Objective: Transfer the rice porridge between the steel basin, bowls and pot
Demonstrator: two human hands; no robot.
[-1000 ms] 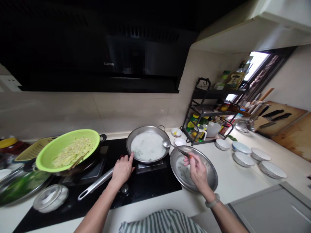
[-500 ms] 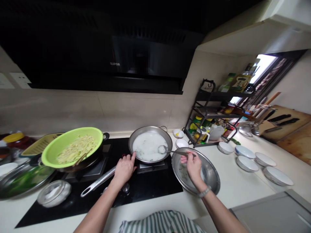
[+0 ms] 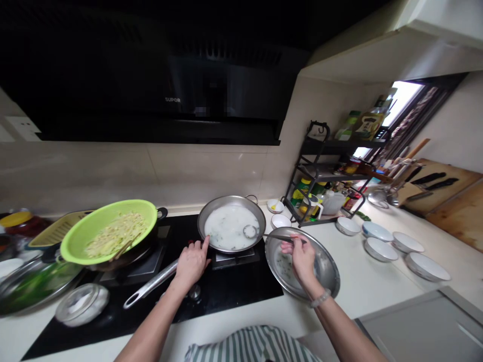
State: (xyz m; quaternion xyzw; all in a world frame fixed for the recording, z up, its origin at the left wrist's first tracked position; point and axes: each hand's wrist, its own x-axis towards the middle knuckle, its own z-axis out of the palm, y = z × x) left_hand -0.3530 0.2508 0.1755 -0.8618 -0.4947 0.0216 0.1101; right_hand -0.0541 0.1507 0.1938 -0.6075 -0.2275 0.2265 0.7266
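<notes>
Pale counter (image 3: 362,296), black stove top (image 3: 241,286) and a big dark range hood (image 3: 132,75) over it, so that's our kitchen corner. We've got a steel pan (image 3: 201,221) on the burner to the right, with milky white liquid (image 3: 228,221) and green bits in it. Our right hand (image 3: 302,256) is closed around the spoon (image 3: 277,236), and its round head is in the liquid near the pan's right side.

Our left hand (image 3: 191,259) lies palm down at the near-left edge, index finger stretched to the rim. It covers the inner end of the pan's long handle (image 3: 149,285), and we can't tell if it's gripping that.

Under our right hand there's a wide metal bowl (image 3: 330,274) with a bit of cloudy liquid, tilted beside the pan. Two small white bowls sit behind it, the back one with something yellow.

Over on the left we have a lime green basket (image 3: 70,246) of pale shreds with chopsticks (image 3: 126,246) in it, plus a glass jar (image 3: 83,304) nearer us. To the right: a black rack (image 3: 319,173) full of bottles, and five bowls grouped in front.
</notes>
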